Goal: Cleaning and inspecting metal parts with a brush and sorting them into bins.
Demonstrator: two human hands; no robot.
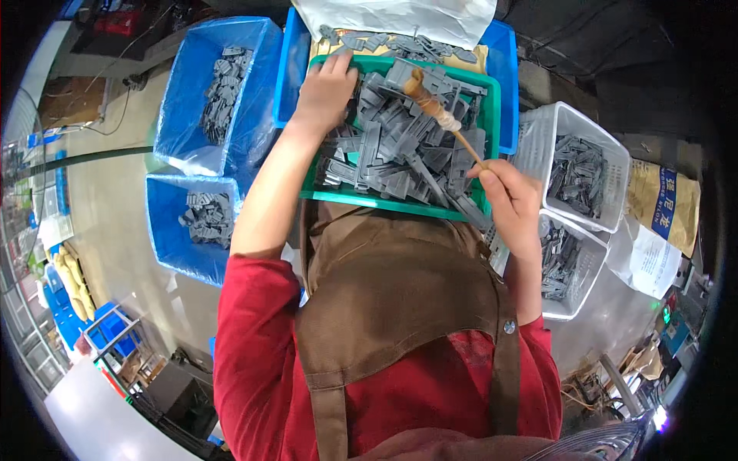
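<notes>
Grey plastic parts [384, 150] lay heaped in a green tray [377, 202], approx. ctr of view, just in front of the brown apron [400, 300]. Far L: upper blue bin [181, 88] & lower blue bin [164, 219], both lined w/ clear film, each w/ small grey pcs [225, 84] inside. L hand [328, 91] came next, back up, at the tray's upper L corner, fingers pointing away; couldn't tell if it gripped anything. Beyond the tray, small grey bits [419, 48] lay below a white sheet [403, 15], w/ a blue crate [503, 84] round them. R hand [513, 201], at the tray's R side, was closed round the thin end of a stick [446, 120]; its thick wrapped end stuck out up-L over the heap. Far R: upper white basket [613, 180] & lower white basket [588, 269], both w/ grey pcs, then a gold sack [649, 192].
</notes>
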